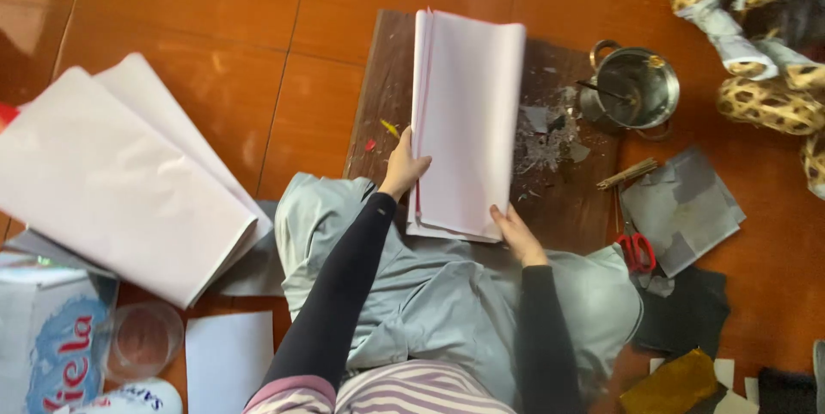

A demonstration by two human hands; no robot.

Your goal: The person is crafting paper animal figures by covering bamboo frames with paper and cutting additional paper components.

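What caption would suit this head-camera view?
Both hands, left hand and right hand, hold a folded stack of pale paper on a wooden board.

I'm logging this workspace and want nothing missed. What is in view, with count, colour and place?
Folded stack of pale pink paper sheets: one, on the board, held at both lower corners.
Dark brown wooden board: one, on the floor ahead of the knees.
Larger folded stack of pale paper: one, on the left.
Round steel pot with handles: one, silver, at the board's right end.
Red-handled scissors: one, right of the knees.
Grey foil-like sheets: several, beside the scissors.
Woven cane frames: several, tan, top right.
Clear round container: one, bottom left.
Orange tiled floor: all around.
Left hand: on the stack's left edge.
Right hand: at its lower right corner.
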